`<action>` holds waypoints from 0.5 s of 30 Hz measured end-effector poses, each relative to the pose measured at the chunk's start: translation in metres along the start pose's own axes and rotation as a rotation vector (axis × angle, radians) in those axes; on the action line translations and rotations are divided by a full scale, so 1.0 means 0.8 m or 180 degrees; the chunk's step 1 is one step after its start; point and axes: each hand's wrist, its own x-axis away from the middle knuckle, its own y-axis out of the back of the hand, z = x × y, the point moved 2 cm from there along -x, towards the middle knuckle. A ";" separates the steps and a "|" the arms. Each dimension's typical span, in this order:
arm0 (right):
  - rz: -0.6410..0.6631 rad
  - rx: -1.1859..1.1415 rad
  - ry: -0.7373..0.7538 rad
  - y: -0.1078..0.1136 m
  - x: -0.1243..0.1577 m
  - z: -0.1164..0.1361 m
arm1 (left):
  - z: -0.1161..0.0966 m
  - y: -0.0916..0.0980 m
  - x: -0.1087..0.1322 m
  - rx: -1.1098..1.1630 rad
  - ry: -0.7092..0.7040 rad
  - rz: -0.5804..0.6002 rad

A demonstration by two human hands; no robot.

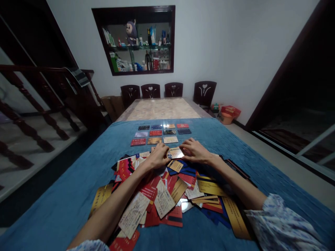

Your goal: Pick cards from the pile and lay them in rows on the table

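Between my two hands is a pale gold plastic card (176, 153) with a small figure printed at its left end. My left hand (158, 156) pinches its left edge, and my right hand (195, 150) grips the right edge. Below and around my forearms spreads a loose heap of cards (163, 200), red, gold, cream and blue, overlapping at many angles. Just beyond my hands, several cards lie apart in rows, among them a red card (138, 142), a gold card (154, 141) and a cream card (170, 139).
A blue cloth (86, 181) covers the near part of the table; the far part shows a marble-like top (157, 108). Dark chairs (205, 92) stand at the far end. A wooden railing (34, 101) runs along the left, and an orange bucket (227, 118) sits on the floor at right.
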 end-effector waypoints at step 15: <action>0.0157 0.0074 0.0095 0.022 -0.011 -0.005 | -0.010 0.030 -0.022 -0.0258 -0.0059 0.0346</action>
